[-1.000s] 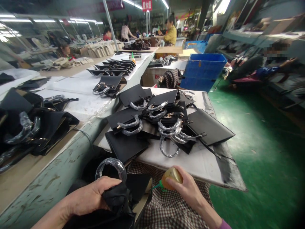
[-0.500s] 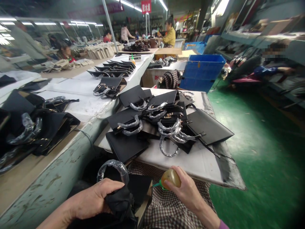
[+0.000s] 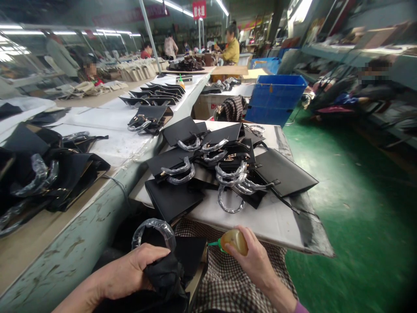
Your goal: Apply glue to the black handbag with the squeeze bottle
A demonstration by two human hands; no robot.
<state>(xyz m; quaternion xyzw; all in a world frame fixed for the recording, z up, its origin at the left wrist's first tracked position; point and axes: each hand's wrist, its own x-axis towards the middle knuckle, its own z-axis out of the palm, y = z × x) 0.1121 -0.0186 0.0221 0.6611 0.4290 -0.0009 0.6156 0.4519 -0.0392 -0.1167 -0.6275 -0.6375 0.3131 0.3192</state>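
A black handbag [image 3: 192,256] with a plastic-wrapped handle [image 3: 154,227] rests on my lap, over a brown checked cloth [image 3: 224,278]. My left hand [image 3: 133,271] is closed on bunched black fabric of this bag, just below the handle. In my right hand [image 3: 254,256] is a squeeze bottle [image 3: 235,241] of amber liquid with a green nozzle. The bottle lies nearly level. Its nozzle tip points left, at the bag's upper right edge; whether it touches there I cannot tell.
Ahead, a small white table [image 3: 260,224] carries several black handbags [image 3: 285,171] with wrapped handles. More black bags [image 3: 48,169] lie on the long bench [image 3: 107,195] at left. Behind the table stands a blue bin [image 3: 276,98]. People work farther back; green floor [image 3: 352,208] lies right.
The bottle's nozzle has swung up from pointing slightly downward to nearly level, nearer the bag's top edge. My left hand and the bag have barely moved.
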